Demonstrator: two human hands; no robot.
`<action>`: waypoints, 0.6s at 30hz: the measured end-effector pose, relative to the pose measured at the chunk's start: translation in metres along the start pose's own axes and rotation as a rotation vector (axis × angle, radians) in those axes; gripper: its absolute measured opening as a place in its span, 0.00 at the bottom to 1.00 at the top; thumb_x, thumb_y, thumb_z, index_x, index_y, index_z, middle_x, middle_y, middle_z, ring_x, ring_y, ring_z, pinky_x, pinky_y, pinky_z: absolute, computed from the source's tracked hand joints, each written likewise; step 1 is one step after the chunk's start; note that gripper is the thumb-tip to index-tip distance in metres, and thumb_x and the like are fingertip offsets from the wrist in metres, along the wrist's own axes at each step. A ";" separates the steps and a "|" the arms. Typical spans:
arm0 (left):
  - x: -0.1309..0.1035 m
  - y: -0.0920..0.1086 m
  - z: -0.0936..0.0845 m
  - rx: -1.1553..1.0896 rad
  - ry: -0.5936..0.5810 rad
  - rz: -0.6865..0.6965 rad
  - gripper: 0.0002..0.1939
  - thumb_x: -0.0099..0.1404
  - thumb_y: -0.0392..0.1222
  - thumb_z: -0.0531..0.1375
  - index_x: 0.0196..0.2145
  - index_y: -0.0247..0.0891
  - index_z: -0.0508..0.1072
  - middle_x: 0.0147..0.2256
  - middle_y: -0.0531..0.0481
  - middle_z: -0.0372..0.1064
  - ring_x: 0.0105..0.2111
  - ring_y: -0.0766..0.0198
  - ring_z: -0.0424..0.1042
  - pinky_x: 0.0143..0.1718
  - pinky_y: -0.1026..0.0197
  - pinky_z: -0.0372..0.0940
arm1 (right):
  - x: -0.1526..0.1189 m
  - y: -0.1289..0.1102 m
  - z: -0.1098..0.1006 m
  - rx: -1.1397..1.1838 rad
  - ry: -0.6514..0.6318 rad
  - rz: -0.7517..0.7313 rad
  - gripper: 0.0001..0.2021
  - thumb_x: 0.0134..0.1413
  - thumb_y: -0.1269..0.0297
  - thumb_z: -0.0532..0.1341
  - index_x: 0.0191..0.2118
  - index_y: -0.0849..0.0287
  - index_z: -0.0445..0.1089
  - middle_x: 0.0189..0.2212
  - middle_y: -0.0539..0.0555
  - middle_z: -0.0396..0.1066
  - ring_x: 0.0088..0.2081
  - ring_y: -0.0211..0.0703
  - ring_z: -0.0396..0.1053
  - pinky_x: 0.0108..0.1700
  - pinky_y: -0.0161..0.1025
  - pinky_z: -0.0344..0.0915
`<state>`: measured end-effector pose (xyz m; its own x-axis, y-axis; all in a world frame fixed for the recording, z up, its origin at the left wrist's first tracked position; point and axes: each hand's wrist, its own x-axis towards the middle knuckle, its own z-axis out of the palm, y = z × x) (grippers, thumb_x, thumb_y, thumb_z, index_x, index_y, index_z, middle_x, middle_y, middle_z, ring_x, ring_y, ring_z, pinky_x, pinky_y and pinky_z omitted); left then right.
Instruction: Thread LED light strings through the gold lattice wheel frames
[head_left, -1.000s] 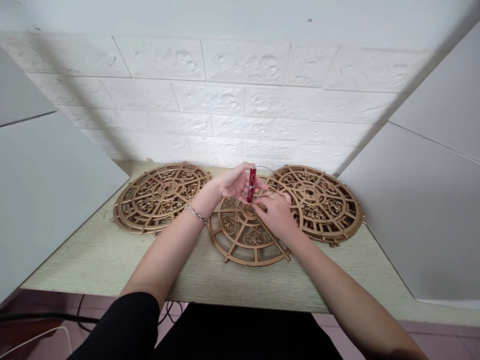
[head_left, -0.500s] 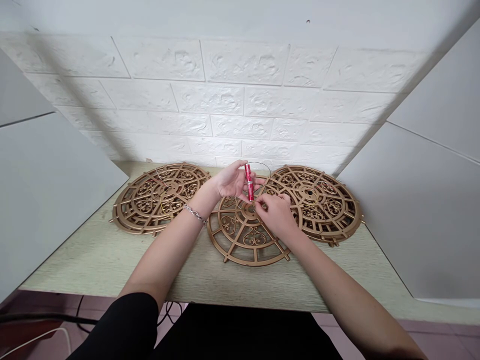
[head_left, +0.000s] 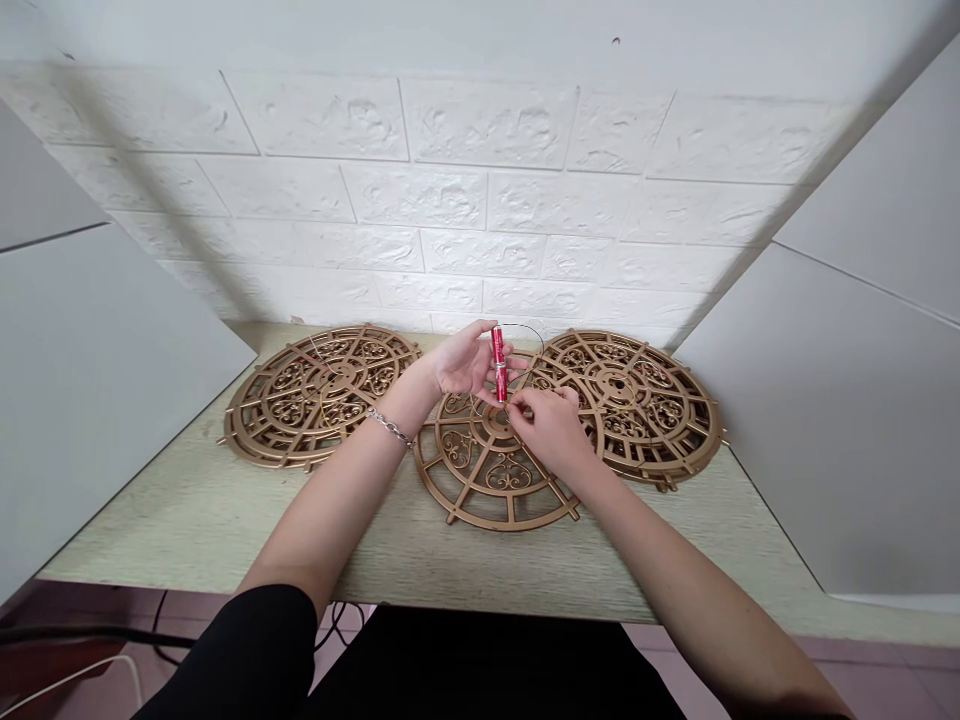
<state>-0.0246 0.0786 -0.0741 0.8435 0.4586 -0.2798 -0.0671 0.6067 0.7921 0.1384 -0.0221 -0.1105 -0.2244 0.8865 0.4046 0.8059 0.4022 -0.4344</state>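
Two red batteries [head_left: 499, 366] stand end to end in my left hand [head_left: 469, 365], the thumb at the upper end and a finger at the lower end. A thin dark wire [head_left: 540, 338] loops from the top of the batteries round to their right. My right hand [head_left: 553, 425] is pinched at the lower end of the batteries; what is between its fingertips is too small to make out. Below both hands lies a round gold lattice frame [head_left: 510, 522], partly covered by them.
More gold lattice frames lie stacked at the left [head_left: 262, 455] and at the right [head_left: 697, 450] on the pale wooden table [head_left: 480, 570]. A white brick-pattern wall [head_left: 487, 200] rises behind, with grey panels on both sides. Cables [head_left: 97, 634] hang below the table at the left.
The batteries have tilted very slightly in my left hand. Both hands stay in nearly the same place.
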 end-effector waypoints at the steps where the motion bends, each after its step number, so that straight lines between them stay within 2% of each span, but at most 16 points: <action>1: 0.000 0.000 0.000 0.003 0.003 0.001 0.20 0.59 0.60 0.48 0.31 0.39 0.62 0.36 0.48 0.69 0.33 0.61 0.67 0.46 0.41 0.59 | 0.000 0.000 0.000 -0.001 0.001 0.000 0.07 0.53 0.68 0.54 0.27 0.58 0.66 0.26 0.47 0.72 0.29 0.39 0.66 0.46 0.43 0.46; 7: 0.000 -0.002 0.007 0.051 0.042 0.018 0.21 0.58 0.62 0.49 0.31 0.39 0.62 0.35 0.49 0.69 0.33 0.61 0.66 0.39 0.46 0.64 | 0.000 0.000 -0.001 0.006 0.021 0.003 0.06 0.53 0.69 0.55 0.27 0.58 0.67 0.24 0.48 0.71 0.29 0.40 0.67 0.46 0.42 0.47; 13: -0.001 -0.003 0.019 0.109 0.150 0.050 0.22 0.55 0.63 0.52 0.30 0.39 0.65 0.34 0.46 0.69 0.34 0.59 0.64 0.36 0.49 0.64 | 0.001 -0.001 -0.002 0.029 0.005 0.006 0.06 0.53 0.69 0.55 0.27 0.58 0.66 0.26 0.48 0.72 0.30 0.39 0.66 0.47 0.43 0.47; 18: 0.000 -0.003 0.022 0.138 0.207 0.046 0.23 0.52 0.63 0.52 0.29 0.39 0.68 0.32 0.44 0.69 0.32 0.58 0.64 0.31 0.52 0.64 | 0.001 -0.001 -0.001 0.033 0.003 0.012 0.06 0.52 0.69 0.55 0.27 0.58 0.66 0.25 0.48 0.72 0.31 0.40 0.67 0.47 0.43 0.47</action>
<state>-0.0127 0.0617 -0.0646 0.7131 0.6157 -0.3354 -0.0175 0.4938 0.8694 0.1379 -0.0219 -0.1085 -0.2127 0.8908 0.4017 0.7903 0.3985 -0.4654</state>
